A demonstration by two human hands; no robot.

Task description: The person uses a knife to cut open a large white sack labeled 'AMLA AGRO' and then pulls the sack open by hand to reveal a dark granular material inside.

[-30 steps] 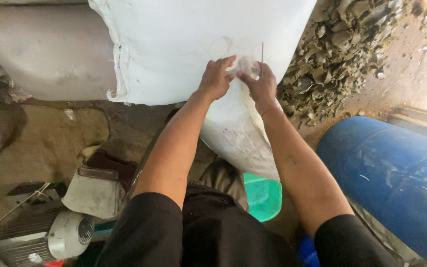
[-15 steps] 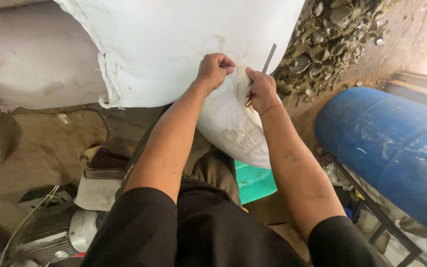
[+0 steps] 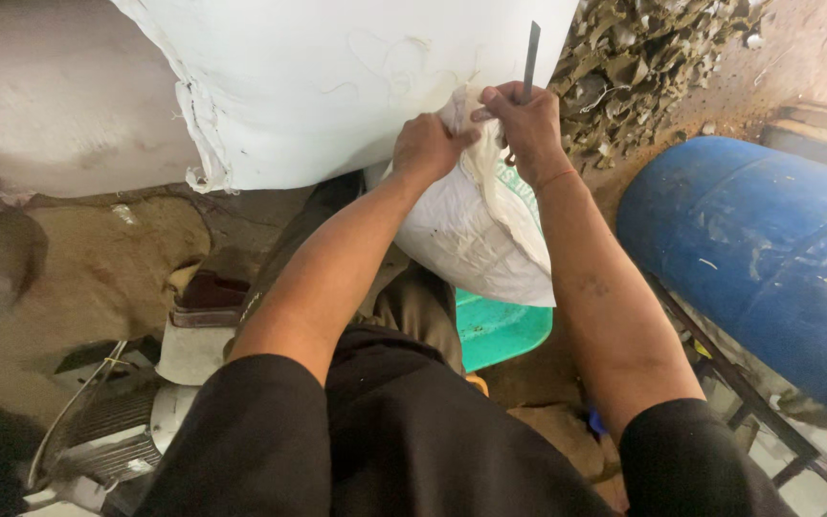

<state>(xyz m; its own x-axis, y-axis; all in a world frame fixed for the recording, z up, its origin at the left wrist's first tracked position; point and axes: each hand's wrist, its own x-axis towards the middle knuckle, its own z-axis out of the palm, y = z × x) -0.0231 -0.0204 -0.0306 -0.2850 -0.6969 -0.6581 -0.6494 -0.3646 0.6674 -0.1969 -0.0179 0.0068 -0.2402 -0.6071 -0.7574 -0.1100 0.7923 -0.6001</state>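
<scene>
To the far left of the hands lay a grey machine housing with a cable (image 3: 98, 431), and just beside it a white plastic container with a dark top (image 3: 198, 321). The left hand (image 3: 430, 146) was clenched on a gathered fold of the small white woven sack (image 3: 466, 239), which hung below both hands against the large white bulk bag (image 3: 337, 77). Compared with half a second earlier, both hands had risen and drawn closer, bunching more fabric between them. The right hand (image 3: 526, 124) gripped the same fold together with a thin dark blade (image 3: 530, 53), now standing nearly upright above the knuckles. Under the sack sat a green basin (image 3: 500, 330). Right of the hands were a rubble pile (image 3: 643, 57) and a blue drum (image 3: 768, 249).
</scene>
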